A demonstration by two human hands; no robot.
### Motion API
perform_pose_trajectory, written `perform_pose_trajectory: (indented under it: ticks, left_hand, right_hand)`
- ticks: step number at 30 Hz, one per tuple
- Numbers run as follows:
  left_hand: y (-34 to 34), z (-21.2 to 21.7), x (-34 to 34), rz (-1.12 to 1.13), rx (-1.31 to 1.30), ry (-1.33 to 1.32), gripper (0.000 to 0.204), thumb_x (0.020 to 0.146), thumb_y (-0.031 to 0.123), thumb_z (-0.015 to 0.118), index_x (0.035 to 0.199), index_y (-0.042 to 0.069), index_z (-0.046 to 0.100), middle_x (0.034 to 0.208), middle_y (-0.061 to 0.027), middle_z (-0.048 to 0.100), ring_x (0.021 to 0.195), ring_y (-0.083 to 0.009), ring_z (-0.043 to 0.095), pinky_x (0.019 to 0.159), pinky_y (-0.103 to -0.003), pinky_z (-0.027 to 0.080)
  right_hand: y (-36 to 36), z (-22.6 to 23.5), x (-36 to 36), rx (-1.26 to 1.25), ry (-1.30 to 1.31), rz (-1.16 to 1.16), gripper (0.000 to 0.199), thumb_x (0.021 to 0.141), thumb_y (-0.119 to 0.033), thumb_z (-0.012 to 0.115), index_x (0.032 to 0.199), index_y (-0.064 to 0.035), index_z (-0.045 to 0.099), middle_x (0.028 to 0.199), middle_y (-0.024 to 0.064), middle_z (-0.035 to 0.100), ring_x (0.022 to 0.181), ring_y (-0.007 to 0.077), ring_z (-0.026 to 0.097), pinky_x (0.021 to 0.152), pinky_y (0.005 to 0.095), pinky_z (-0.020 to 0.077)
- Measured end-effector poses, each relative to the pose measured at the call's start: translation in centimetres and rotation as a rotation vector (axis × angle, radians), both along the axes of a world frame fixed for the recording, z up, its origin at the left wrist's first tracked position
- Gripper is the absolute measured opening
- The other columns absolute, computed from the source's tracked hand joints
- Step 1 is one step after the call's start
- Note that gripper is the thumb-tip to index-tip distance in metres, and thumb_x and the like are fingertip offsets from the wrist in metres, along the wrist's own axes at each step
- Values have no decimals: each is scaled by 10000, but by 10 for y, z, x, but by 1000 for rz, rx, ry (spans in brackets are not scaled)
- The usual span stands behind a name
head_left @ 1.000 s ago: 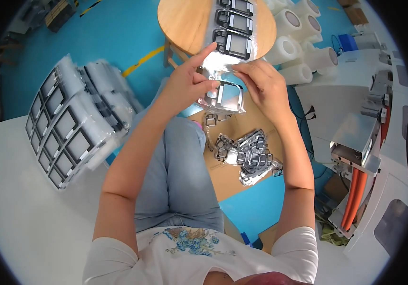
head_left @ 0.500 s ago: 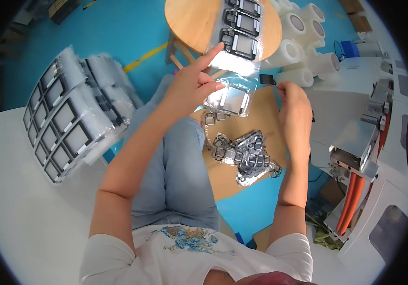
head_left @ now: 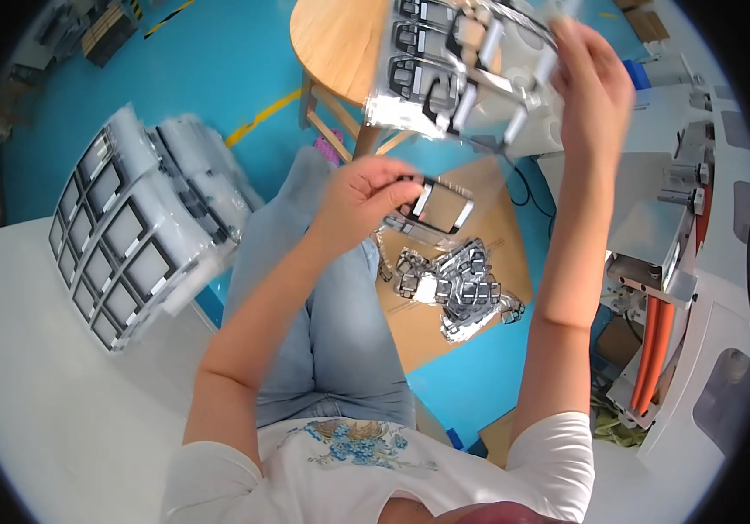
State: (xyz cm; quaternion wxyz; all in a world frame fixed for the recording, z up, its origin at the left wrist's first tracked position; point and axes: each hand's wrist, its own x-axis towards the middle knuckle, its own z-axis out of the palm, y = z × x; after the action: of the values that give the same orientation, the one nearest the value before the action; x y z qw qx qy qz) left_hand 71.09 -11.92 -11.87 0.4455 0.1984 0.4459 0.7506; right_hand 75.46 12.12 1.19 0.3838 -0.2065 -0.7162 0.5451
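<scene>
My left hand (head_left: 366, 199) is closed on the edge of a small clear film piece with a black rectangular frame (head_left: 461, 215), held above the cardboard. Up and to the right, my right hand (head_left: 596, 92) grips the edge of a clear film strip with black frames (head_left: 512, 131), blurred by motion. Beneath and left of that strip is another film strip with black frames (head_left: 411, 77), over the round wooden stool (head_left: 327, 44). Part of its far end runs out of the picture.
A thick stack of film sheets with black frames (head_left: 126, 229) lies on the white table (head_left: 17, 349) at left. Crumpled film strips (head_left: 458, 284) lie on brown cardboard (head_left: 423, 336). White film rolls (head_left: 536, 135) stand behind; a white machine (head_left: 654, 201) with orange tubes is at right.
My right hand has moved up and away, a framed film strip now raised in it. My left hand has come slightly down, and a framed piece is now apart from the strip.
</scene>
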Motion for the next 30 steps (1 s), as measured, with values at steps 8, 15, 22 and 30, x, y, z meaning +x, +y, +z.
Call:
perform_pose_trajectory:
  ticks: [8,15,22,30]
  left_hand:
    - [13,3,-11,276,-96,190,606,943,-7,572,1474,32,283,905,-111,712,762,-96,652,667,-227,540]
    - [18,10,-23,74,-229,349,678,939,-27,540,1536,76,236,845,-46,669,769,-48,593,692,-189,480]
    - [17,10,-46,-52,-307,356,739,879,76,654,1529,160,314,682,18,611,640,-23,516,553,-205,454]
    - [16,19,-49,-150,-310,242,784,868,131,705,1536,184,296,739,16,674,699,1,586,590,-193,539]
  right_hand:
    - [49,-101,-71,326,-335,-24,376,920,-278,689,1130,30,647,848,-21,615,702,45,483,629,203,390]
    - [-18,-77,32,506,-304,129,186,937,-39,590,1089,-6,692,858,80,602,755,159,564,678,285,457]
    - [-49,-79,36,710,-307,255,169,836,-47,697,1002,-78,712,828,75,623,723,247,623,629,338,499]
    - [-55,-89,13,951,-250,355,259,709,-46,685,957,-106,732,761,53,577,698,241,604,568,361,474]
